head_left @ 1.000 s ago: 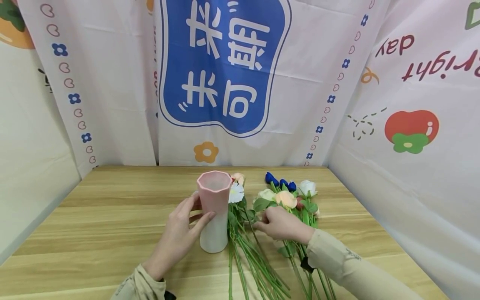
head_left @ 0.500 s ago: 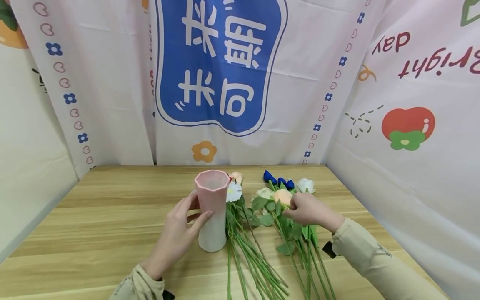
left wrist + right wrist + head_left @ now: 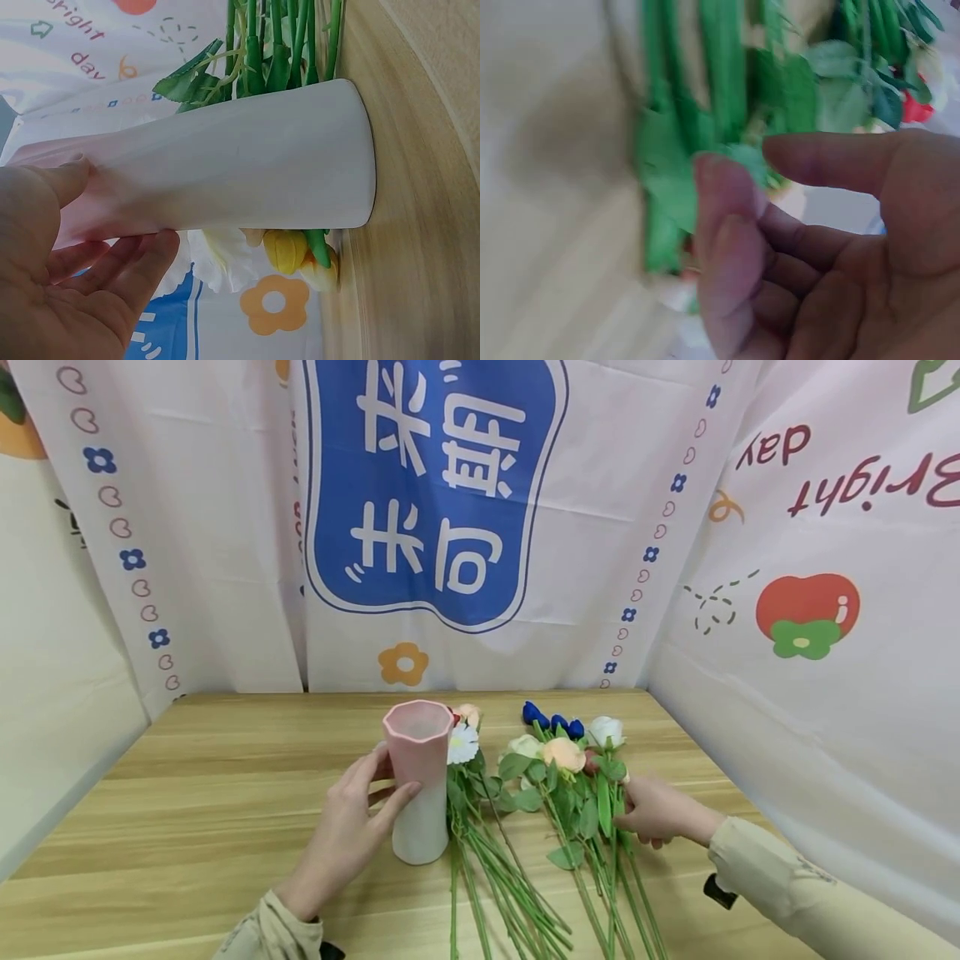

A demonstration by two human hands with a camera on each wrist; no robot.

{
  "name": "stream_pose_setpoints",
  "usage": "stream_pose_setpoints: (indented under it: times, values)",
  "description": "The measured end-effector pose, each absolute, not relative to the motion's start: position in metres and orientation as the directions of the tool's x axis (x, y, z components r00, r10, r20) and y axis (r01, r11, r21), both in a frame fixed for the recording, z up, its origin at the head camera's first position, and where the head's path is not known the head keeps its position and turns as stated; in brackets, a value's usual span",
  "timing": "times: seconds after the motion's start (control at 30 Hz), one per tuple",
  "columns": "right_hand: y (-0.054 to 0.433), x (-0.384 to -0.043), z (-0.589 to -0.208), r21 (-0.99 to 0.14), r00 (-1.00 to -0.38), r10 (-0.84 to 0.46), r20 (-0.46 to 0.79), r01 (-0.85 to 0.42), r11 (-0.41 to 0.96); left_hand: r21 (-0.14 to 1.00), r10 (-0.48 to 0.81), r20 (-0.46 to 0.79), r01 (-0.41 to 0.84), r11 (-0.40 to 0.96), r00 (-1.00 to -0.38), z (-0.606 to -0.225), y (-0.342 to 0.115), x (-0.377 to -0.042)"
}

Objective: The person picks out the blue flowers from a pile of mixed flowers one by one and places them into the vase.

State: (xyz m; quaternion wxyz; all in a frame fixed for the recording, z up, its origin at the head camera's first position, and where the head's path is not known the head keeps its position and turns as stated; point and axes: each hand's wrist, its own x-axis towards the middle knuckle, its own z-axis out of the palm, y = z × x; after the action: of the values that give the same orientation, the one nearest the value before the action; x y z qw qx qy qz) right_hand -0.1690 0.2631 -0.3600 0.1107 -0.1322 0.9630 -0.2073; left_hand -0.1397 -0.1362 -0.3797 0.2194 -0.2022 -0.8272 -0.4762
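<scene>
My left hand [image 3: 356, 814] grips a tall pink-to-white vase [image 3: 420, 777], standing upright on the table. In the left wrist view the thumb lies on one side of the vase [image 3: 247, 161] and the fingers curl along the other. My right hand [image 3: 660, 810] is beside the stems of the right-hand flower bunch, near a white rose [image 3: 606, 732]. In the right wrist view its bent fingers and thumb stand slightly apart beside green stems [image 3: 724, 75], with no stem clearly held. A peach flower [image 3: 564, 755] and blue buds [image 3: 536, 715] lie in the same bunch.
Another bunch, with a white daisy-like flower [image 3: 462, 744] and long green stems [image 3: 510, 877], lies directly right of the vase. The wooden table [image 3: 187, 827] meets printed cloth walls [image 3: 217, 568] at the back and sides.
My right hand has moved to the right across the flowers, from the leaves by the peach flower to the white rose's stem. The left hand keeps its hold on the vase.
</scene>
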Motion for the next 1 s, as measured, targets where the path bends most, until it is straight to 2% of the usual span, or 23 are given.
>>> stream_pose_setpoints:
  times: [0.43, 0.73, 1.0]
  values:
    - [0.268, -0.160, -0.377, -0.599, -0.904, -0.377, -0.204, -0.189, 0.778, 0.693, 0.122, 0.566, 0.551, 0.465, -0.815, -0.380, -0.136, -0.140]
    - [0.264, -0.158, -0.385, -0.607, -0.895, -0.370, -0.249, -0.153, 0.780, 0.697, 0.123, 0.561, 0.547, 0.464, -0.819, -0.381, -0.136, -0.140]
    - [0.259, -0.157, -0.388, -0.620, -0.906, -0.362, -0.220, -0.157, 0.769, 0.694, 0.125, 0.562, 0.548, 0.468, -0.818, -0.380, -0.136, -0.139]
